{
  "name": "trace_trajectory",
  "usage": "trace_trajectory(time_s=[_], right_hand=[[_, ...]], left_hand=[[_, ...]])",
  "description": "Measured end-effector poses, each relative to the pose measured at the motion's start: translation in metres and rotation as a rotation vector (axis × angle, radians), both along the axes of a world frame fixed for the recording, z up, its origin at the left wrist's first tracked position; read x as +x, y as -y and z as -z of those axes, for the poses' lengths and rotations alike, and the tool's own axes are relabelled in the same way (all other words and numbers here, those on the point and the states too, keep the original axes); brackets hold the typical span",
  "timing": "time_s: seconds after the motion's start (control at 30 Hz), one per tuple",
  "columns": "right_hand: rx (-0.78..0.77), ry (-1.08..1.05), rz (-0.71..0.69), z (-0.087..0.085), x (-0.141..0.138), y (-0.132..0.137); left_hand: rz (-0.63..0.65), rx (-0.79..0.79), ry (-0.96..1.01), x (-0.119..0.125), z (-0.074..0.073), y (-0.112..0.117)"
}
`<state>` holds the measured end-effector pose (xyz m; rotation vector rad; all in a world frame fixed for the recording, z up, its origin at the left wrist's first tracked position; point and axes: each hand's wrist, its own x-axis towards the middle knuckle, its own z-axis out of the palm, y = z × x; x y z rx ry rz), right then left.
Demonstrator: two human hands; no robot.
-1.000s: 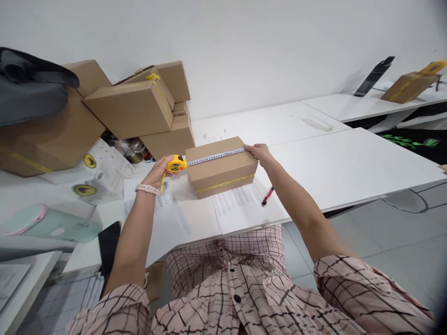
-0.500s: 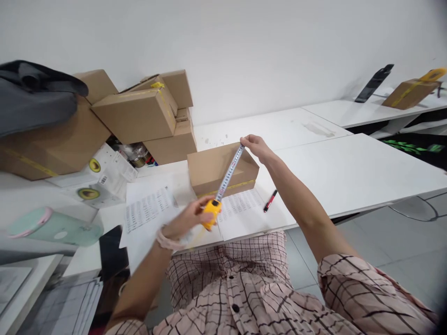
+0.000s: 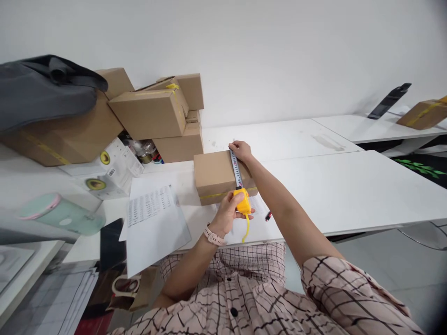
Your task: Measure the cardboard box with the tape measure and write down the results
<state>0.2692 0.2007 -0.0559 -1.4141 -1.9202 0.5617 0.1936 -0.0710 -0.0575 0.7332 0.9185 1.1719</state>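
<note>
A closed cardboard box with yellow tape along its front side lies on the white desk. My left hand grips the yellow case of a tape measure just in front of the box, a yellow strap dangling below. The pulled-out blade runs across the box's top near its right end. At the far edge, my right hand pinches the blade's end. A red and black pen lies by my right forearm, partly hidden. Under the box's front edge, a printed sheet shows in part.
Left of the box lie printed papers. Stacked cartons, a grey bag and a mint tumbler crowd the left side. Far right stand a dark bottle and another taped box. The desk's front edge is close to my body.
The tape measure has swung from a slant to nearly straight across the box's top. My left hand moved right with the case; my right hand shifted slightly left. The whole view shifted somewhat.
</note>
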Motion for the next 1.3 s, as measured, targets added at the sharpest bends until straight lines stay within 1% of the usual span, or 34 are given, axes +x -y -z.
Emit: trace_trajectory(time_s=[0.1, 0.23, 0.5, 0.57, 0.63, 0.7, 0.73, 0.8, 0.83, 0.9, 0.93, 0.97, 1.0, 1.07, 1.1, 1.17, 1.23, 1.3], right_hand=[[-0.001, 0.020, -0.005, 0.000, 0.000, 0.001], [-0.008, 0.087, -0.016, -0.004, 0.000, 0.005], [-0.001, 0.131, -0.030, -0.004, -0.004, 0.005], [-0.019, 0.076, -0.038, -0.007, -0.005, 0.005], [-0.036, -0.099, -0.056, -0.013, 0.002, 0.007], [-0.028, -0.328, -0.051, -0.019, 0.020, 0.015], [-0.009, -0.423, -0.025, -0.020, 0.034, 0.022], [0.025, -0.487, 0.070, -0.017, 0.065, 0.041], [0.034, -0.473, 0.124, -0.012, 0.081, 0.054], [-0.008, -0.388, 0.217, 0.004, 0.107, 0.082], [-0.054, -0.345, 0.213, 0.012, 0.115, 0.095], [-0.095, -0.316, 0.187, 0.020, 0.120, 0.108], [-0.123, -0.297, 0.146, 0.026, 0.122, 0.120], [-0.122, -0.274, 0.062, 0.029, 0.118, 0.135], [-0.092, -0.258, 0.037, 0.026, 0.113, 0.139], [0.000, -0.204, 0.030, 0.011, 0.104, 0.139], [0.082, -0.130, 0.052, -0.009, 0.097, 0.132], [0.124, -0.048, 0.087, -0.026, 0.090, 0.120]], left_hand=[[-0.013, -0.012, 0.016, 0.003, -0.001, -0.003], [-0.023, -0.021, 0.023, 0.005, -0.005, -0.003], [-0.035, -0.024, 0.015, 0.010, -0.003, -0.002], [-0.025, -0.018, -0.007, 0.010, -0.005, -0.001], [-0.022, 0.012, -0.040, 0.005, -0.006, 0.006], [-0.049, 0.088, -0.084, -0.006, -0.006, 0.019], [-0.078, 0.138, -0.114, -0.015, -0.004, 0.028], [-0.190, 0.226, -0.195, -0.037, 0.003, 0.044], [-0.270, 0.254, -0.245, -0.050, 0.007, 0.050], [-0.424, 0.260, -0.330, -0.075, 0.018, 0.056], [-0.480, 0.246, -0.353, -0.085, 0.023, 0.056], [-0.511, 0.227, -0.361, -0.094, 0.028, 0.053], [-0.510, 0.208, -0.357, -0.100, 0.030, 0.049], [-0.469, 0.198, -0.337, -0.109, 0.030, 0.038], [-0.448, 0.212, -0.327, -0.111, 0.027, 0.032], [-0.427, 0.261, -0.312, -0.115, 0.017, 0.019], [-0.431, 0.306, -0.299, -0.119, 0.002, 0.004], [-0.430, 0.330, -0.295, -0.125, -0.013, -0.011]])
